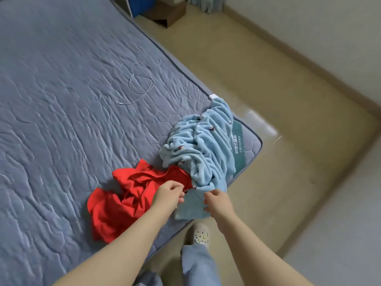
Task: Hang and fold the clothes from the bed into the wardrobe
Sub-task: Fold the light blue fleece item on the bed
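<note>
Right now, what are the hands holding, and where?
Both the left hand and right hand pinch the light blue fleece garment at its near edge.

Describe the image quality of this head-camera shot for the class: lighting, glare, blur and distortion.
Head view: soft, even light with faint shadows; a bright glare patch on the floor beside the mattress corner; wide-angle distortion bows the skirting board and mattress edge; mild blur overall, the light blue garment fairly clear, the cardboard box at the top softest.
</note>
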